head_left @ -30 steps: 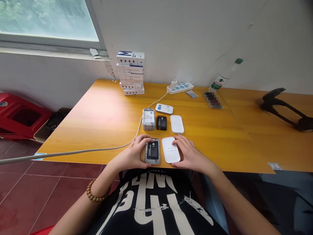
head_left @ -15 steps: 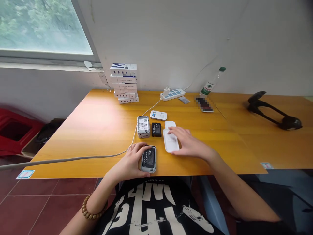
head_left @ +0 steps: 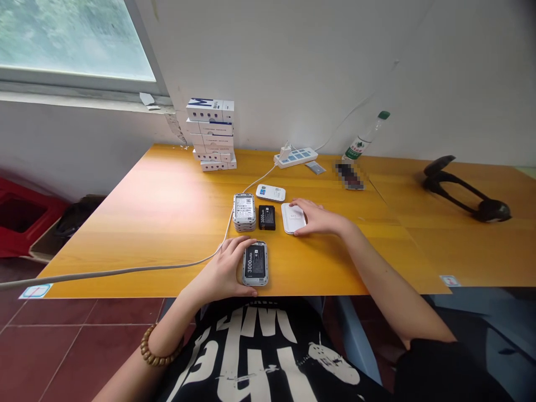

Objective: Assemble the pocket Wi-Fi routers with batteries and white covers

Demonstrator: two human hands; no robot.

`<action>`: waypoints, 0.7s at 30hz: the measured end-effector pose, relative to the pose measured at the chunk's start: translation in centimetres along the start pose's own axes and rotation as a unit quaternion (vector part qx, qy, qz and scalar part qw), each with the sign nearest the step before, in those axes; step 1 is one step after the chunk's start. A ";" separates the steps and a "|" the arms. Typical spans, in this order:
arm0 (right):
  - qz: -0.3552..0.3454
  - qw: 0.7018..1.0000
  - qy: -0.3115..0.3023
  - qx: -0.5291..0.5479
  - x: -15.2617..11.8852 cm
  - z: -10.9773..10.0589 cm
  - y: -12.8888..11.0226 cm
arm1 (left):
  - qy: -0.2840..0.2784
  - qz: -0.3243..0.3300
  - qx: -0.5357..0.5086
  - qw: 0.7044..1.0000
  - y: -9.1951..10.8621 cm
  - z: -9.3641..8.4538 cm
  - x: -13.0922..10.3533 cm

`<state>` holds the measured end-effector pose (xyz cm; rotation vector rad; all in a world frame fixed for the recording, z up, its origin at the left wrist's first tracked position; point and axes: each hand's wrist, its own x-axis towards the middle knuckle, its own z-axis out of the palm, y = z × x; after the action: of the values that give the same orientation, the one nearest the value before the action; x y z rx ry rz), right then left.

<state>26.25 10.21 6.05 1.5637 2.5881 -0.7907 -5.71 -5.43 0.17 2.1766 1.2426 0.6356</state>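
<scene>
Near the table's front edge, my left hand (head_left: pixel 224 272) grips a white device (head_left: pixel 262 281) by its left side; a black 3000mAh battery (head_left: pixel 255 261) lies inside it. Farther right, my right hand (head_left: pixel 316 218) has its thumb and fingers closed round the edge of a white cover (head_left: pixel 292 218), which sits over the spot of the other covers. Between them stands a stack of open devices (head_left: pixel 244 210), with black batteries (head_left: pixel 267 217) just to its right. A closed white device (head_left: pixel 271 193) rests behind these.
White boxes (head_left: pixel 211 134) are stacked at the back left. A power strip (head_left: pixel 296 157), a bottle (head_left: pixel 357 148) and a blurred phone (head_left: pixel 350 176) lie along the back. A white cable (head_left: pixel 167 267) crosses the left side. Black headgear (head_left: pixel 458 192) lies right.
My right hand has moved back, and the white cover with it, now overlapping the piece behind. My left hand still holds the device. The view has shifted slightly.
</scene>
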 end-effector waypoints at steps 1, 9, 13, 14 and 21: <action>-0.012 1.000 0.019 0.007 -0.2 0.2 -0.4 | 0.003 -0.001 -0.004 1.000 0.0 0.0 0.0; -0.198 0.975 0.074 0.061 -3.8 6.7 -8.4 | 0.049 -0.004 -0.015 0.999 0.0 1.0 0.3; -0.179 0.979 0.085 0.041 -3.8 8.5 -10.4 | 0.064 -0.005 -0.007 0.998 0.5 1.4 0.5; -0.171 0.980 0.091 0.038 -3.7 8.6 -10.5 | 0.065 -0.005 -0.007 0.998 0.7 1.5 0.6; -0.108 0.989 0.095 0.044 -3.3 9.0 -11.0 | 0.059 -0.010 -0.003 0.998 1.2 1.7 0.5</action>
<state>16.56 -0.40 3.61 1.4640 2.9386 -0.8179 -3.66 -5.87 -0.19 2.1468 1.3182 0.7678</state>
